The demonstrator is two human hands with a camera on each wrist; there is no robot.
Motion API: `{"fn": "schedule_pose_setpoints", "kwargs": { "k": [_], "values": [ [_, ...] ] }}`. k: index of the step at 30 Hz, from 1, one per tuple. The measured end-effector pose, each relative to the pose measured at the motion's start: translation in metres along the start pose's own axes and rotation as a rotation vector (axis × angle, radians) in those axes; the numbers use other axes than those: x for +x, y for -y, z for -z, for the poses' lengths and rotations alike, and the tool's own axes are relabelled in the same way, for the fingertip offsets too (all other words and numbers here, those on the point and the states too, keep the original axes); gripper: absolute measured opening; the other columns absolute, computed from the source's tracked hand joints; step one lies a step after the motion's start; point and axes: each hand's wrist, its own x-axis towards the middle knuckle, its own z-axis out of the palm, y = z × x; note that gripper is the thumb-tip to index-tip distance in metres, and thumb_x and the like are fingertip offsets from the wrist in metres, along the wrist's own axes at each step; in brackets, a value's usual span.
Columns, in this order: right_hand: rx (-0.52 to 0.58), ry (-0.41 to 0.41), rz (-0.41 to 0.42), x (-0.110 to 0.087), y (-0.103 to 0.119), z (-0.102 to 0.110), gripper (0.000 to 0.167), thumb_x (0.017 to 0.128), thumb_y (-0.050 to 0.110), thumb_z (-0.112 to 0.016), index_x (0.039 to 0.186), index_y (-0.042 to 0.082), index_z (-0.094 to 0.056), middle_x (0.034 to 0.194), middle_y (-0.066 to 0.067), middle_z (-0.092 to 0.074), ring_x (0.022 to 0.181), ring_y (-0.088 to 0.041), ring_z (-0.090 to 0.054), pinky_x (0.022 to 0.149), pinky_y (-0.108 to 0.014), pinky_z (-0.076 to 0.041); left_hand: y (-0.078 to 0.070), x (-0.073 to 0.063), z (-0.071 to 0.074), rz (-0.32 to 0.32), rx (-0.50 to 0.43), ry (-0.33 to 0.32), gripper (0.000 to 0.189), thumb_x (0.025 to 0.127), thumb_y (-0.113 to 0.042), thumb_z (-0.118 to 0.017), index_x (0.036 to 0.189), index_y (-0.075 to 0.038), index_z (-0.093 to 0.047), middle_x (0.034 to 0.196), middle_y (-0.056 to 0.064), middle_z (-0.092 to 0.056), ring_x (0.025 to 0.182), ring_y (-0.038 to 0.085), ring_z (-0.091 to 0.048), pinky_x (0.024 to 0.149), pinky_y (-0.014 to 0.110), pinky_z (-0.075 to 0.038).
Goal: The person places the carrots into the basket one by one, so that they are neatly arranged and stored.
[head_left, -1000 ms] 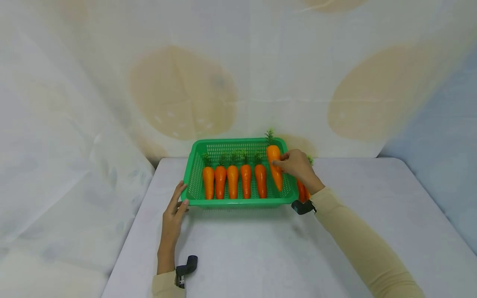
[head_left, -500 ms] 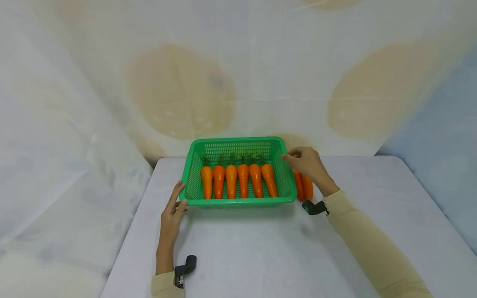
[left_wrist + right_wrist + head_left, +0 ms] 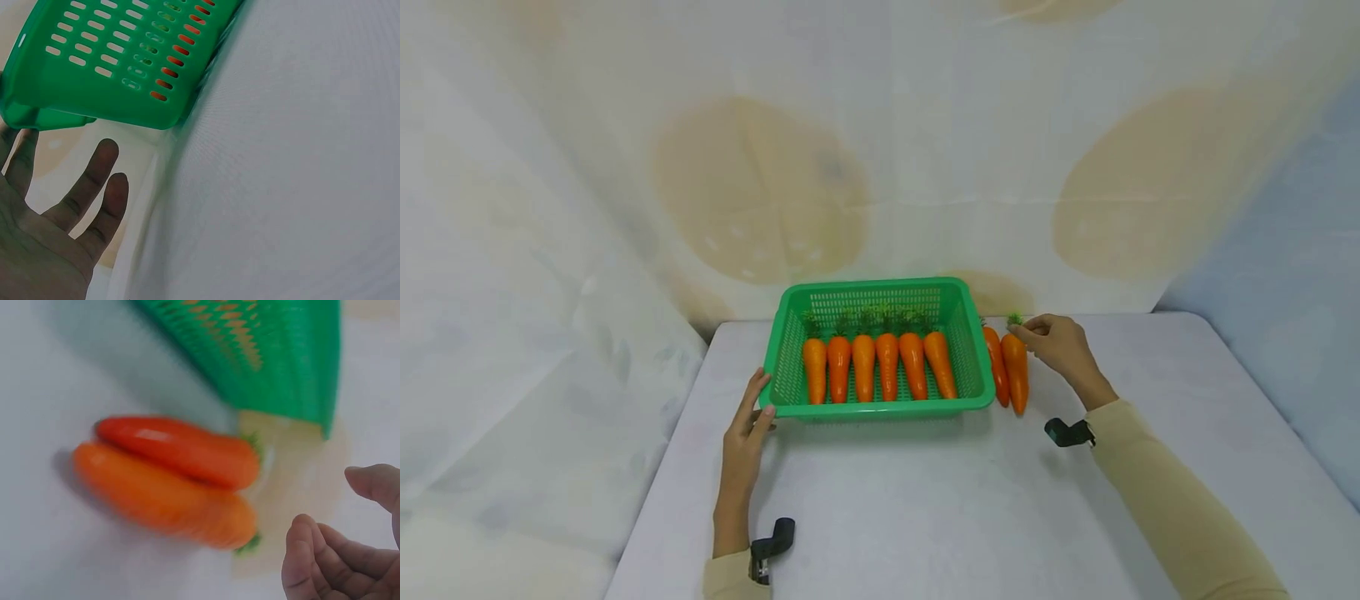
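A green basket holds a row of several orange carrots with green tops. My left hand rests at its front left corner, index finger and thumb against the rim. In the left wrist view, two straight fingers stand apart from the basket. To the right of the basket, a redder carrot and an orange carrot lie side by side on the table. My right hand is by the top of the orange carrot. The right wrist view shows its thumb and fingers apart with nothing between them.
The white-covered table extends in front of the basket and to its right. A pale curtain with tan patches hangs directly behind the table's far edge. Another pale cloth hangs on the left.
My right hand has let go of a carrot, which now lies at the right end of the row in the basket. It has moved right to the carrots outside. My left hand has stayed.
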Motion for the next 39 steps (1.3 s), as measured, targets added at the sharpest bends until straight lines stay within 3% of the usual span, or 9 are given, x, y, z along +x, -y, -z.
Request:
{"fn": "schedule_pose_setpoints", "kwargs": {
  "k": [4, 8, 15, 20, 23, 29, 34, 39],
  "values": [
    [-0.026, 0.014, -0.041, 0.004, -0.02, -0.005, 0.065, 0.097, 0.051, -0.059, 0.126, -0.007, -0.059, 0.116, -0.026, -0.064, 0.098, -0.036, -0.064, 0.078, -0.044, -0.054, 0.022, 0.002, -0.002, -0.003, 0.001, -0.018, 0.048, 0.107, -0.024, -0.051, 0.154, -0.03, -0.042, 0.16, -0.015, -0.029, 0.104, 0.034, -0.059, 0.08, 0.036, -0.054],
    [-0.039, 0.04, -0.091, 0.008, -0.036, -0.012, 0.068, 0.097, 0.053, -0.058, 0.127, -0.008, -0.058, 0.121, -0.028, -0.061, 0.102, -0.038, -0.06, 0.083, -0.049, -0.053, 0.023, 0.001, -0.003, 0.007, -0.003, -0.02, 0.048, 0.106, -0.025, -0.051, 0.153, -0.032, -0.043, 0.16, -0.017, -0.03, 0.105, 0.034, -0.06, 0.08, 0.035, -0.055],
    [-0.034, 0.06, -0.149, 0.012, -0.051, -0.022, 0.069, 0.096, 0.053, -0.06, 0.126, -0.009, -0.058, 0.107, -0.022, -0.066, 0.093, -0.032, -0.062, 0.077, -0.04, -0.053, 0.001, -0.002, -0.002, 0.001, -0.006, -0.01, 0.049, 0.106, -0.017, -0.051, 0.154, -0.017, -0.041, 0.162, -0.005, -0.03, 0.104, 0.04, -0.059, 0.08, 0.039, -0.055],
    [-0.043, 0.091, -0.192, 0.011, -0.054, -0.029, 0.069, 0.096, 0.053, -0.06, 0.127, -0.008, -0.057, 0.104, -0.02, -0.066, 0.092, -0.031, -0.06, 0.077, -0.038, -0.051, -0.016, -0.004, -0.002, 0.005, -0.002, 0.003, 0.049, 0.106, -0.015, -0.05, 0.154, -0.012, -0.041, 0.162, 0.0, -0.03, 0.103, 0.039, -0.059, 0.08, 0.03, -0.054],
    [-0.035, 0.09, -0.187, 0.011, -0.054, -0.033, 0.072, 0.095, 0.053, -0.061, 0.127, -0.011, -0.057, 0.11, -0.024, -0.064, 0.095, -0.033, -0.058, 0.079, -0.041, -0.051, -0.018, -0.004, -0.002, 0.012, -0.008, 0.006, 0.049, 0.106, -0.015, -0.05, 0.154, -0.012, -0.041, 0.162, 0.0, -0.03, 0.104, 0.043, -0.058, 0.08, 0.029, -0.053],
    [-0.011, 0.069, -0.181, 0.013, -0.055, -0.039, 0.073, 0.095, 0.052, -0.062, 0.129, -0.012, -0.057, 0.118, -0.027, -0.062, 0.098, -0.034, -0.058, 0.083, -0.042, -0.052, -0.016, -0.004, -0.002, 0.006, -0.026, 0.008, 0.049, 0.106, -0.018, -0.05, 0.154, -0.013, -0.041, 0.162, -0.002, -0.029, 0.106, 0.044, -0.058, 0.082, 0.04, -0.054],
    [0.015, 0.075, -0.201, 0.013, -0.056, -0.037, 0.075, 0.095, 0.052, -0.061, 0.131, -0.013, -0.056, 0.125, -0.029, -0.059, 0.103, -0.035, -0.058, 0.087, -0.046, -0.052, -0.015, -0.003, -0.001, 0.003, -0.01, 0.01, 0.049, 0.107, -0.017, -0.05, 0.154, -0.013, -0.04, 0.163, -0.001, -0.029, 0.104, 0.04, -0.059, 0.081, 0.039, -0.054],
    [0.021, 0.075, -0.196, 0.009, -0.053, -0.03, 0.077, 0.095, 0.053, -0.06, 0.132, -0.014, -0.054, 0.126, -0.03, -0.058, 0.105, -0.037, -0.058, 0.088, -0.048, -0.052, -0.016, -0.002, 0.0, -0.005, -0.005, 0.007, 0.049, 0.107, -0.017, -0.05, 0.154, -0.013, -0.041, 0.162, -0.001, -0.03, 0.101, 0.028, -0.06, 0.081, 0.041, -0.054]
  ]
}}
